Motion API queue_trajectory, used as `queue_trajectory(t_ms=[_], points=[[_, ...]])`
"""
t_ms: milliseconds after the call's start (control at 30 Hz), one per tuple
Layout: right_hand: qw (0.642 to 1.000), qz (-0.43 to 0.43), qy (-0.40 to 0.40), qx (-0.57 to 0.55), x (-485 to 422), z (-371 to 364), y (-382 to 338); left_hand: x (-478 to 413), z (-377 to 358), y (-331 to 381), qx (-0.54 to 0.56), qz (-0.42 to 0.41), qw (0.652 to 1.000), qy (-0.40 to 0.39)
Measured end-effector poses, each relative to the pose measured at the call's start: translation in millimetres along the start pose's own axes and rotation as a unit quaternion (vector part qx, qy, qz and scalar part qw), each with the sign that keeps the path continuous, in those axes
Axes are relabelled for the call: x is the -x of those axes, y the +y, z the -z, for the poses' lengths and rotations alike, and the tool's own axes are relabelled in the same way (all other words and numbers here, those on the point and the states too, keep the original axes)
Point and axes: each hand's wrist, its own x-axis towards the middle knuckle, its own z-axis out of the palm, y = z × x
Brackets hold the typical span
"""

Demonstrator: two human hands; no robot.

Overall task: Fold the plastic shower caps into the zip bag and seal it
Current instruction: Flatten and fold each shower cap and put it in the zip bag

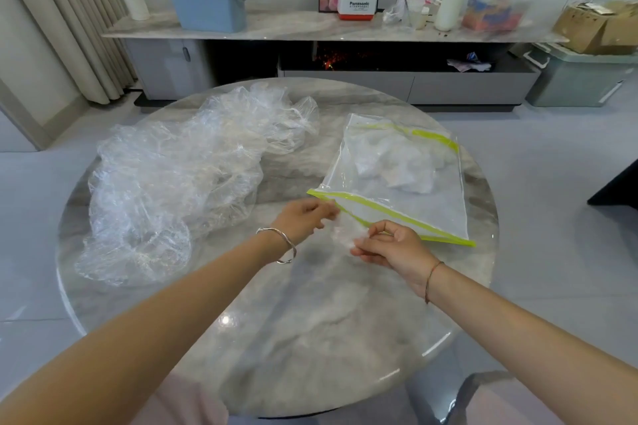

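Note:
A clear zip bag (407, 203) with a green zipper strip lies on the right half of the round marble table (276, 338), its mouth toward me. Folded white shower caps (397, 166) show through the bag near its far end. My left hand (303, 217) pinches the left corner of the green strip. Just below the bag's mouth, my right hand (390, 248) pinches a small folded clear shower cap (343, 235) that sits between both hands. A big heap of loose clear shower caps (172, 183) covers the table's left side.
Behind the table stands a low cabinet (310, 28) carrying a blue lidded bin (207, 3), a Panasonic box (357, 5), a white roll and plastic bags. A cardboard box (600, 28) and a green crate are at the far right. Curtains hang at left.

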Motion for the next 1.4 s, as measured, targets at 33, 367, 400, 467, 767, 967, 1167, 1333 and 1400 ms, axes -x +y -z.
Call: queue_trajectory(t_ms=[33, 367, 400, 467, 767, 967, 1167, 1333, 1400], points=[[1.000, 0.013, 0.014, 0.007, -1, 5, 0, -7, -2, 3, -0.028, -0.036, 0.999, 0.029], [0.982, 0.126, 0.058, 0.129, -6, 33, 11, -72, -14, 20, -0.470, -0.142, 0.871, 0.014], [0.978, 0.142, 0.052, 0.145, -7, 33, 11, -69, -15, 25, -0.452, -0.147, 0.879, 0.021], [0.958, 0.181, 0.042, 0.218, -8, 35, 9, -59, -18, 39, -0.433, -0.170, 0.885, 0.031], [0.775, 0.142, 0.028, 0.615, -29, 38, -13, 2, -22, 92, -0.495, -0.240, 0.831, 0.088], [0.715, 0.032, 0.041, 0.697, -45, 48, -12, 14, -16, 99, -0.502, -0.216, 0.828, 0.124], [0.746, 0.075, -0.012, 0.662, -38, 34, -12, -20, -18, 65, -0.548, -0.136, 0.821, 0.085], [0.728, 0.107, -0.063, 0.674, -30, 29, 0, -47, -16, 24, -0.443, -0.100, 0.891, -0.018], [0.732, 0.108, -0.091, 0.667, -27, 26, 5, -43, -9, 9, -0.441, -0.101, 0.890, -0.057]])
